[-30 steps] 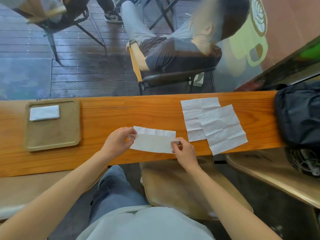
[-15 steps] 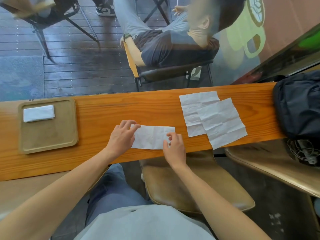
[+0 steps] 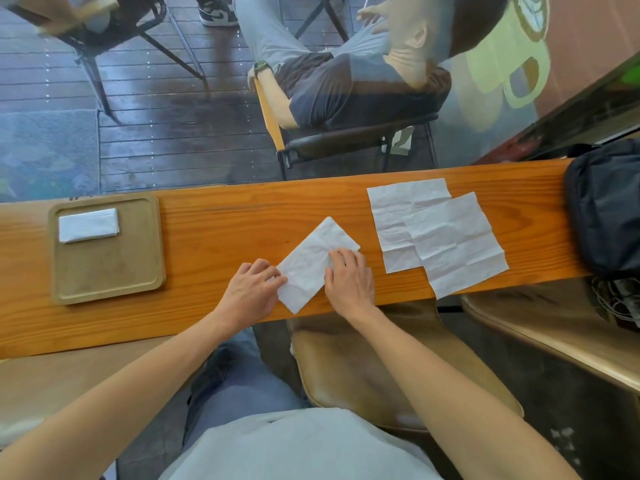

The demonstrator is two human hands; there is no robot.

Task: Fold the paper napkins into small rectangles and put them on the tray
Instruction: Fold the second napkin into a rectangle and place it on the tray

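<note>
Folded napkin (image 3: 308,265) askew on the counter (image 3: 225,230) between both hands, right hand (image 3: 349,280) pressing relaxed fingers on its right side, left hand (image 3: 251,292) touching its left corner, pinch unclear.

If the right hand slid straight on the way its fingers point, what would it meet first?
The right hand rests on the half-folded napkin; heading away and slightly left, it would likely cross that, then bare counter up to the window. The unfolded napkins sit to its right.
</note>
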